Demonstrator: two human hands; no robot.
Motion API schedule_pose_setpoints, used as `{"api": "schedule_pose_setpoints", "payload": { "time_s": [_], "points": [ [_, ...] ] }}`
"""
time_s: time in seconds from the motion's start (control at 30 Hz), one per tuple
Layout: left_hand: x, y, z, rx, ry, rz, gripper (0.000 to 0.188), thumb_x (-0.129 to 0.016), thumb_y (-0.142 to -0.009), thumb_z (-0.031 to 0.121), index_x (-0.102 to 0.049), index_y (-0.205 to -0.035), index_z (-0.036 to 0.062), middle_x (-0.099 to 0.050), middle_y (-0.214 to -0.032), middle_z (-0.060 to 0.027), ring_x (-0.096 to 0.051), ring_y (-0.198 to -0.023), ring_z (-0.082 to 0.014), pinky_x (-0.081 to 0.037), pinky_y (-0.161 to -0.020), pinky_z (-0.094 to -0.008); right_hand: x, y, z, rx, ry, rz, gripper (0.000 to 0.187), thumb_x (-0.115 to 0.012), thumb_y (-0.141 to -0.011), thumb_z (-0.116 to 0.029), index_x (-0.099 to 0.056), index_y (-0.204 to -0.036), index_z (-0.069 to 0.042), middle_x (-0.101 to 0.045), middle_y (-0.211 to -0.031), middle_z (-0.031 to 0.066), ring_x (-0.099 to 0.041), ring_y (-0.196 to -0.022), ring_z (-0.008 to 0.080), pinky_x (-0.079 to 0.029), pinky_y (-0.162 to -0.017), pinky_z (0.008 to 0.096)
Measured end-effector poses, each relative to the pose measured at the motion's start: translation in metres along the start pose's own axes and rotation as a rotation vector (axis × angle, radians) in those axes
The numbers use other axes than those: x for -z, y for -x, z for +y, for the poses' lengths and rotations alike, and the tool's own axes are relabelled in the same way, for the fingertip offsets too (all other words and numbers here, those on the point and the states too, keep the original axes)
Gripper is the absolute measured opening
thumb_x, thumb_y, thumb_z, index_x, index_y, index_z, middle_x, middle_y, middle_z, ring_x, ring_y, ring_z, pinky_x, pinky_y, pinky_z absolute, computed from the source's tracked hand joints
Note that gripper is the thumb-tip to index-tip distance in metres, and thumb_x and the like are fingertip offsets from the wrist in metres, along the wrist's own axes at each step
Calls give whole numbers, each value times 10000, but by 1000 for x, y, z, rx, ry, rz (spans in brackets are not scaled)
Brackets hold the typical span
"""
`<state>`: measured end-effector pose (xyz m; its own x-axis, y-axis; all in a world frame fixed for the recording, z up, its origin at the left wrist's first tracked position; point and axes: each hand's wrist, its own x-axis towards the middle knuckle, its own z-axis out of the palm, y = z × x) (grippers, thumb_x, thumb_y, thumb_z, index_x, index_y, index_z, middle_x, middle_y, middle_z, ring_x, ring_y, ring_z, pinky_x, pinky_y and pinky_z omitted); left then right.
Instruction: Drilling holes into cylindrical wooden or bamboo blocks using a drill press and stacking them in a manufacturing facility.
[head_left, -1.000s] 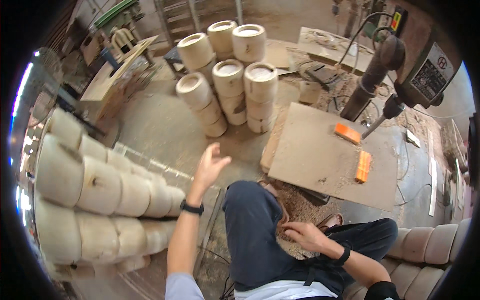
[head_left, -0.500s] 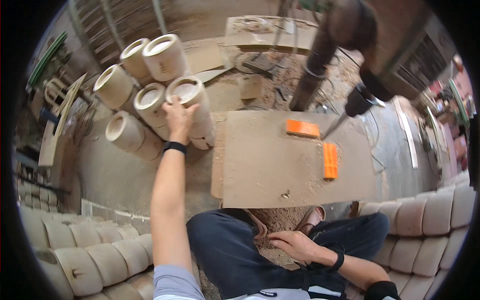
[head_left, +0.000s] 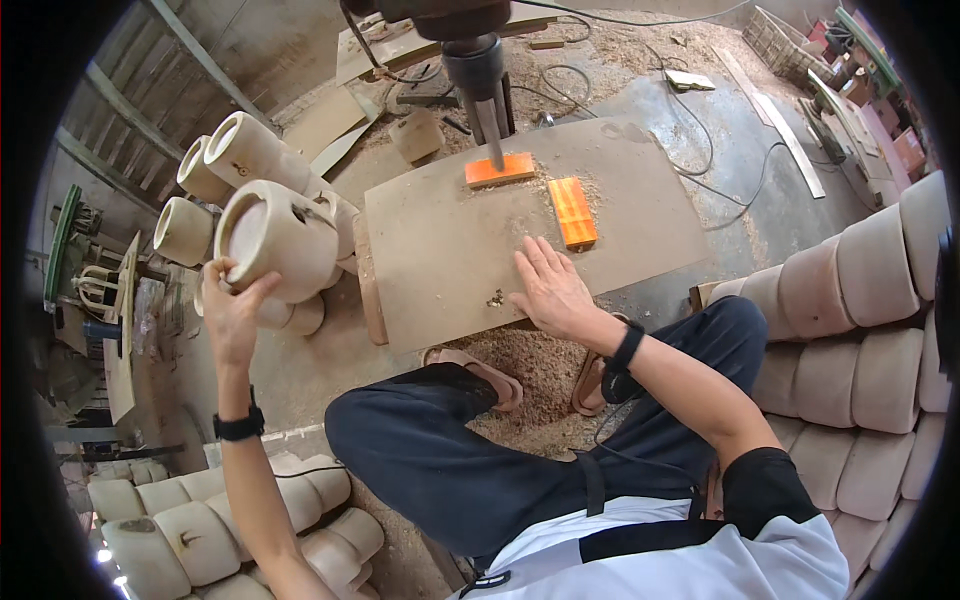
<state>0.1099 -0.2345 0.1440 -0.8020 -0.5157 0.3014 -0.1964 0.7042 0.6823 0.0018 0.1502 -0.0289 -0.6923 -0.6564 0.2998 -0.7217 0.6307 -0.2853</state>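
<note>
My left hand (head_left: 235, 312) grips the rim of a pale wooden cylinder (head_left: 298, 245), which is tilted with its recessed round end toward me. A dark slot or hole shows on the cylinder's side. Fingers apart, my right hand (head_left: 555, 292) hovers over or rests on the near edge of a flat brown board (head_left: 430, 250), holding nothing. Two orange blocks, one crosswise (head_left: 515, 168) and one lengthwise (head_left: 572, 213), lie on that board amid wood shavings. Just over the crosswise block stands the bit (head_left: 486, 120) of a drill press (head_left: 470, 50).
More wooden cylinders (head_left: 185, 232) stand behind the held one at left. Stacked pale wooden pieces rise at right (head_left: 815, 290) and lower left (head_left: 190, 545). Cables (head_left: 705, 150) trail over the floor at right. Shavings (head_left: 530, 385) cover the ground between my feet.
The cylinder my left hand touched among the group is now lifted out and tipped toward me. My right hand has moved from my lap up to the board. The view has turned.
</note>
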Motion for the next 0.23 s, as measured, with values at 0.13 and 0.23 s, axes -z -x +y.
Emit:
{"api": "schedule_pose_setpoints", "payload": {
  "time_s": [0.13,0.23],
  "points": [
    [-2,52,25,32,313,-135,500,-862,-709,77,-497,-1050,54,-565,-1020,-67,-582,-814,-136,-505,-686,-264,30,33,-33,139,83,-245,512,-600,-906,-390,-607,-1143,65,-536,-1252,332,-525,-1216,412,-459,-961,491],
    [-23,77,42,153,385,-226,589,-870,-689,41,-467,-1117,72,-547,-1080,-76,-600,-894,-172,-536,-753,-307,100,27,-56,-89,-255,-621,364,-604,-903,-379,-646,-848,-21,-687,-821,227,-689,-744,390,-552,-684,438]
  ]
}}
